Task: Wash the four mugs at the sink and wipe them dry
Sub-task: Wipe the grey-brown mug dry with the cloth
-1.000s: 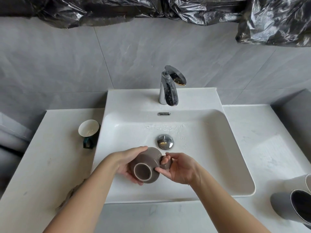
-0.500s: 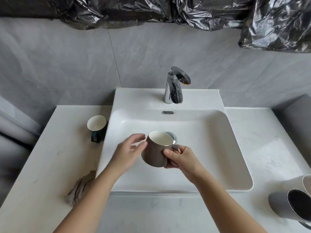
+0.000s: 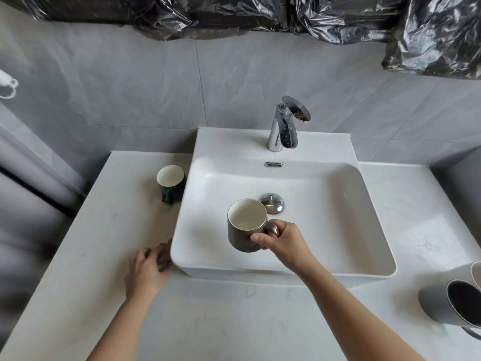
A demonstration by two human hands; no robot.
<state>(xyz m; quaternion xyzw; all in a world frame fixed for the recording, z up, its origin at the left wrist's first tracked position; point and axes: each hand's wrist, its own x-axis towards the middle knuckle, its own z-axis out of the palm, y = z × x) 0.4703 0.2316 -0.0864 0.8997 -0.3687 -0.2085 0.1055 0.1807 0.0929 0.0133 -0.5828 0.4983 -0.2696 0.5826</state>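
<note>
Fingers (image 3: 261, 238) of the right hand (image 3: 283, 241) are curled round the handle (image 3: 272, 227) of the brown mug (image 3: 243, 237), with the thumb laid against the mug's side. The mug hangs just left of that hand, mouth up and nearly upright, in the air above the sink (image 3: 325, 225) and touching nothing else. Its inside is cream-white.

Just beyond the right hand's knuckles, the chrome plug (image 3: 272, 203) sits in the basin floor. Farther beyond it, the tap (image 3: 285, 126) stands at the back of the sink.

The left hand (image 3: 145, 274) is down on the counter (image 3: 234, 321), outside the sink's front left corner and well apart from the right hand. Its fingertips lie on a brown cloth (image 3: 164, 259) bunched against the sink's outer wall. The hand is blurred, so whether it grips the cloth or only touches it cannot be told.

Beyond the left hand, close to the sink's left wall, a green mug (image 3: 170, 183) stands upright on the counter, handle turned toward the person. Far to the right of the right hand, at the frame's edge, a grey mug (image 3: 440, 303) lies on its side with its dark mouth showing. A white mug (image 3: 476, 273) lies just behind it, mostly cut off. Black plastic (image 3: 234, 16) hangs along the tiled wall above the tap.
</note>
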